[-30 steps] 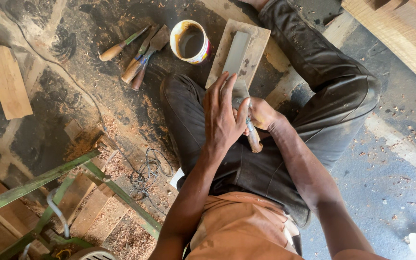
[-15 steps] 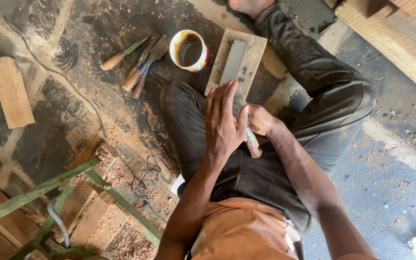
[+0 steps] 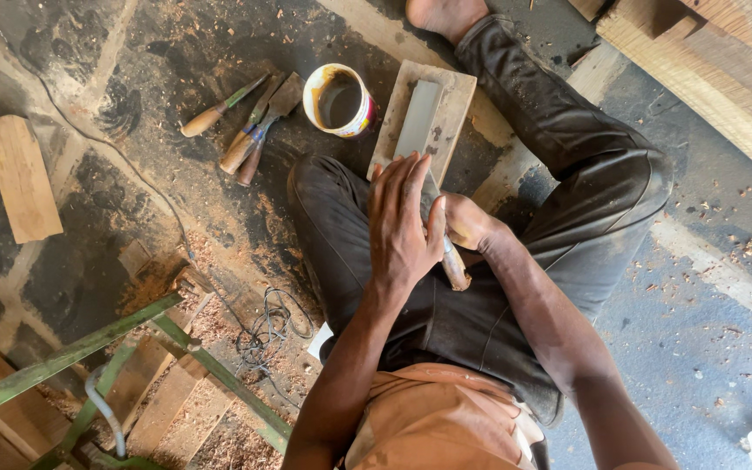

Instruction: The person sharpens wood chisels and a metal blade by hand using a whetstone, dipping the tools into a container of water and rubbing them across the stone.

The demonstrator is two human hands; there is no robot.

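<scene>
Here my right hand (image 3: 467,222) has its grip wrapped round the wooden handle of a chisel (image 3: 454,265), while my left hand (image 3: 402,226) lies flat with fingers spread, pressing the blade down. The grey sharpening stone (image 3: 418,122) sits just beyond both grips on its wooden board (image 3: 454,109), long axis running away from me, left hand nearer

On the dusty concrete floor (image 3: 698,348), chisels (image 3: 250,130) and a tin can (image 3: 339,100) were laid at eleven o'clock, a wooden block (image 3: 19,178) at nine.
</scene>
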